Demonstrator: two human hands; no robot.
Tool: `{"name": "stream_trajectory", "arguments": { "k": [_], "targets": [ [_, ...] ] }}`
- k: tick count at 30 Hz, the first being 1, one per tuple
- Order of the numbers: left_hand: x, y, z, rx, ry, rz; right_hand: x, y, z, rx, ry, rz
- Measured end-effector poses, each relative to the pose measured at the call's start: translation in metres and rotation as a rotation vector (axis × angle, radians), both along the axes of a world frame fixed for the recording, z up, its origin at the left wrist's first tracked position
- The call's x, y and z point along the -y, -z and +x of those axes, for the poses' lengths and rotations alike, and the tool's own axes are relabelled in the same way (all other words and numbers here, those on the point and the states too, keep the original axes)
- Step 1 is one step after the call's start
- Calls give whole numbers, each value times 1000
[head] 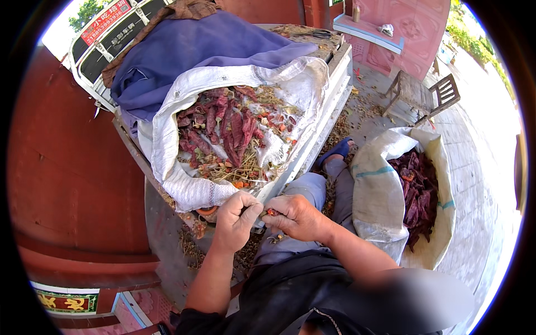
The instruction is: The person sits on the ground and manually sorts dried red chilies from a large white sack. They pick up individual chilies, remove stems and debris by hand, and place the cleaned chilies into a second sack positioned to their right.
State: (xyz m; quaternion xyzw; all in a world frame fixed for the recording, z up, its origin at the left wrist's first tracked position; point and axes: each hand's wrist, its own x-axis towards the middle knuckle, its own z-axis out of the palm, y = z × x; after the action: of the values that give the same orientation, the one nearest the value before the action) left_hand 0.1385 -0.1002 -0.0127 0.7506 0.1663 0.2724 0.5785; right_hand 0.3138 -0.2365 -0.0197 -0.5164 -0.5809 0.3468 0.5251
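My right hand (295,217) is closed around a small dried red chili pepper (272,212), most of it hidden by the fingers. Thumb and forefinger of my left hand (238,220) pinch together at the pepper's stem end, almost touching the right hand. Just beyond both hands lies an opened white woven sack (201,190), its rim rolled back. Inside it are wrinkled dried red chilies (232,125), with straw-like stems (228,171) and broken bits around them. To my right stands a second woven sack (377,201), holding darker red dried chilies (418,197).
The white sack rests on a vehicle's cargo bed (335,100), beside a blue-purple cloth (188,50). Scissors (320,33) lie at the bed's far corner. A small wooden chair (414,94) stands beyond the right sack. Plant debris (339,130) litters the ground near a slippered foot (337,150).
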Motion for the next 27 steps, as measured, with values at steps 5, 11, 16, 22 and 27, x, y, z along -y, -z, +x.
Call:
{"name": "stream_trajectory", "arguments": {
  "k": [5, 11, 16, 22, 27],
  "targets": [
    [28, 6, 8, 308, 42, -745, 2, 0, -12, -548, -127, -175],
    [6, 0, 0, 45, 132, -317, 4, 3, -1, -690, -148, -336],
    [7, -1, 7, 50, -33, 148, 0, 13, -15, -882, -74, -319],
    [33, -2, 11, 320, 22, -691, -7, 20, -36, -1265, -176, -125],
    [21, 13, 2, 290, 120, -791, 4, 2, -8, -920, -260, -337]
  ]
}}
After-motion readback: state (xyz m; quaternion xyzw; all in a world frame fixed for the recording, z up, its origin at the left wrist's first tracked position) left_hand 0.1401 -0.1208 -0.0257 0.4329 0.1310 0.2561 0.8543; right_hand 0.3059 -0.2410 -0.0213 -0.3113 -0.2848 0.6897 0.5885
